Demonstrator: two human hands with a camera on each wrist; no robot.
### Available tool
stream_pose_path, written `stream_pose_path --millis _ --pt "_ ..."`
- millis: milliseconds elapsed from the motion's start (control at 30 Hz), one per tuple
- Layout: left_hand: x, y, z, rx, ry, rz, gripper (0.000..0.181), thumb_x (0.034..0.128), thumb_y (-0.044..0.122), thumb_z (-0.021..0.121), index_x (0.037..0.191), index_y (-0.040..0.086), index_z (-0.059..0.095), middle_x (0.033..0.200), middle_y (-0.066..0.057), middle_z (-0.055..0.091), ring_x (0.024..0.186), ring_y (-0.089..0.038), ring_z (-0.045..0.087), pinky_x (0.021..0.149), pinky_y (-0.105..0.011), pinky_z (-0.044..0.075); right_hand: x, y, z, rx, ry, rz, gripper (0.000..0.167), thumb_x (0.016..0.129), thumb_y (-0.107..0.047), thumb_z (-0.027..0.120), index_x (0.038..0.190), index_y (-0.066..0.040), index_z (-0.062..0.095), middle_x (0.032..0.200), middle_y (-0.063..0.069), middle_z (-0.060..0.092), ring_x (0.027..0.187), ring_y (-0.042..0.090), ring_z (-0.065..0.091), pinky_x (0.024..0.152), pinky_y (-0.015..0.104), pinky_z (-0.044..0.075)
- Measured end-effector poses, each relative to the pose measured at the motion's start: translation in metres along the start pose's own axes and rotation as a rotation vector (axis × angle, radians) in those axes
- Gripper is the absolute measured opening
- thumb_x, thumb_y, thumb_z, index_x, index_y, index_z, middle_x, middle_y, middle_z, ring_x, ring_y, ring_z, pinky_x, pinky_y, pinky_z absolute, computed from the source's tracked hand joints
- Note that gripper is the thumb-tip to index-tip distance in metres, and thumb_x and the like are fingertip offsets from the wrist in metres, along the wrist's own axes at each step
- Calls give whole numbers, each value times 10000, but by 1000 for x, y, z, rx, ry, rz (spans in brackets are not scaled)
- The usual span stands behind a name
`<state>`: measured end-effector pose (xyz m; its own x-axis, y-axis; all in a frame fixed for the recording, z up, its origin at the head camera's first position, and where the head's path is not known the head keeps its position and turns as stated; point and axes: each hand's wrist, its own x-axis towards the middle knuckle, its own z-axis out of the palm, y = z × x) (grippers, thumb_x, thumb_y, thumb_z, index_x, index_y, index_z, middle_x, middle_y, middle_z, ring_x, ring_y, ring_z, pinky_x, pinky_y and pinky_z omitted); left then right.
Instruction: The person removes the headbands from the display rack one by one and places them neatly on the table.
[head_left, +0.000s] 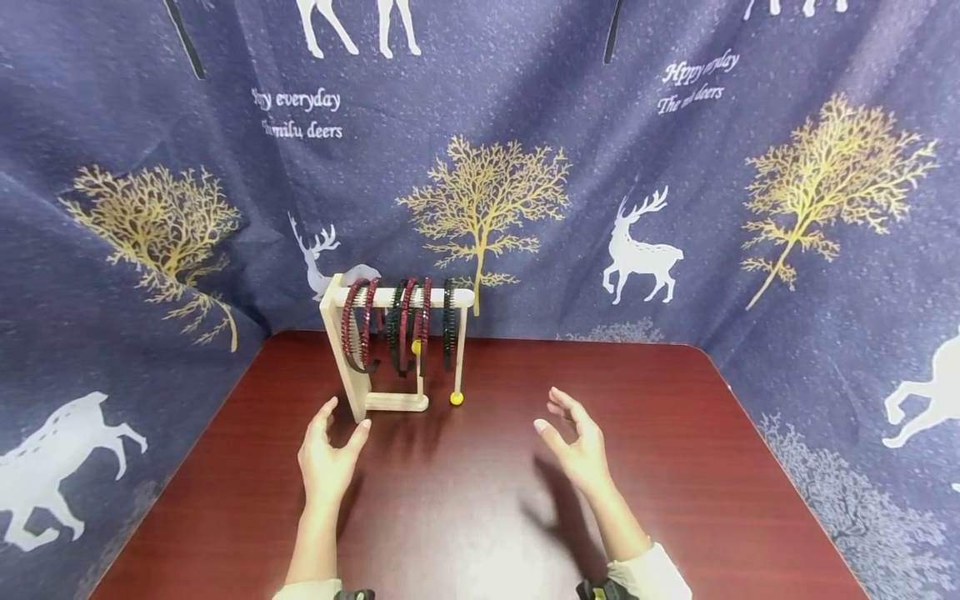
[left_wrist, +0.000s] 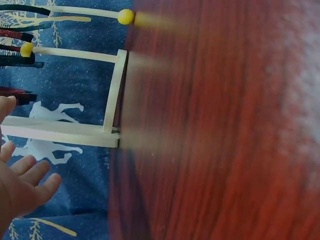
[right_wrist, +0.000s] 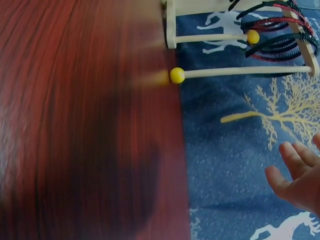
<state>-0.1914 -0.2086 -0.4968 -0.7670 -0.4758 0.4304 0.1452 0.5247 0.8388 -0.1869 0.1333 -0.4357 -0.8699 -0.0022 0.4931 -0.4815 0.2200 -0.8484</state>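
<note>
A pale wooden rack (head_left: 390, 402) stands at the left rear of the table. Several toothed headbands hang from its top bar, some dark red (head_left: 349, 329) and some black (head_left: 450, 327). Two thin rods on the rack end in yellow balls (head_left: 457, 399). My left hand (head_left: 327, 460) is in front of the rack's left upright, fingers spread and holding nothing. To the right of the rack and apart from it, my right hand (head_left: 582, 450) hovers with relaxed fingers and nothing in them. Both wrist views show the rack beyond an empty hand.
The dark red wooden table (head_left: 660, 433) reflects a bright glare near its front. Behind it hangs a blue curtain (head_left: 525, 100) printed with white deer and golden trees, which also flanks both sides. The right hand casts a shadow on the tabletop.
</note>
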Motion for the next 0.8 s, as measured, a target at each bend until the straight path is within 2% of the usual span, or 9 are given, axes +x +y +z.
stream_pose_path --millis 233,467,567,700,800 --pt "12 -7 5 -81 1 -52 593 768 201 765 1299 91 524 1289 -142 527 1146 -332 506 888 -515 418 10 -2 14 156 -40 13 478 816 89 640 1255 139 459 1250 274 506 1103 456 480 962 490 361" --pt "21 -14 11 -239 -23 -247 588 767 166 764 1294 79 518 1311 -167 501 1170 -368 482 930 -487 399 22 -10 30 215 -48 -6 455 806 117 629 1227 168 463 1214 306 517 1084 471 495 947 524 364" --pt "22 -17 13 -267 -27 -304 584 768 144 757 1293 60 514 1303 -190 494 1173 -382 472 927 -468 407 25 -13 38 216 -63 -26 450 806 116 630 1222 169 466 1207 304 524 1082 443 509 934 511 383" --pt "25 -20 16 -255 -52 -332 562 792 130 726 1301 47 504 1316 -200 482 1187 -383 458 915 -457 422 33 -16 48 242 -79 -61 451 805 126 624 1216 193 452 1205 317 519 1080 450 506 925 529 382" --pt "29 -21 20 -243 -52 -328 539 803 128 712 1295 42 511 1310 -210 487 1185 -389 460 908 -456 429 43 -18 54 262 -88 -73 446 812 114 626 1221 177 460 1211 309 520 1090 449 501 933 543 369"
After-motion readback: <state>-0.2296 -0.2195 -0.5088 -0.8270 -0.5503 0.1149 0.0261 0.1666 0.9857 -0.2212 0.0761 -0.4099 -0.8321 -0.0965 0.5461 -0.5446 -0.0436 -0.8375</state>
